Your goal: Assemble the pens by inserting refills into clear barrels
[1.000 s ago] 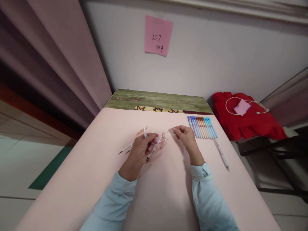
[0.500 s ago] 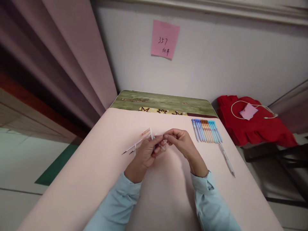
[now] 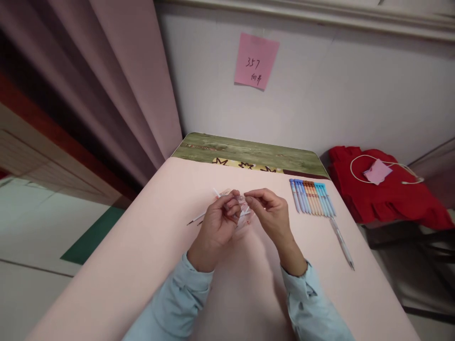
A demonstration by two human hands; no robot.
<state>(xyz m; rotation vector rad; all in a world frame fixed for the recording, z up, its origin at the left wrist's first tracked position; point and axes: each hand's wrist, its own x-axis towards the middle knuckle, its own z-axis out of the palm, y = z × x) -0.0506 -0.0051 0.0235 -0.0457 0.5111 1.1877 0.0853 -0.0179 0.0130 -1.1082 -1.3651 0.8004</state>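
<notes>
At the middle of the table, my left hand [image 3: 217,222] is closed, with its fingers curled towards the palm. My right hand [image 3: 272,213] faces it, thumb and forefinger pinched close to the left fingertips. Whatever either hand grips is too small or too hidden to make out. Thin white pen refills [image 3: 195,219] with dark tips poke out to the left from behind my left hand. A white stick end [image 3: 215,192] shows above its knuckles. Crinkled clear plastic [image 3: 246,217] with reddish marks shows just below and between the hands.
A tidy row of blue, brown and turquoise pens [image 3: 312,198] lies on the right of the pale tabletop [image 3: 149,265]. Below it is a single clear-barrelled pen [image 3: 341,244]. A red cloth [image 3: 387,194] with a white cable and pink paper is beyond the right edge.
My left hand has turned, showing more palm and curled fingers, and the white stick has shifted left and lower. My right hand keeps its pinch. The view has swung slightly left.
</notes>
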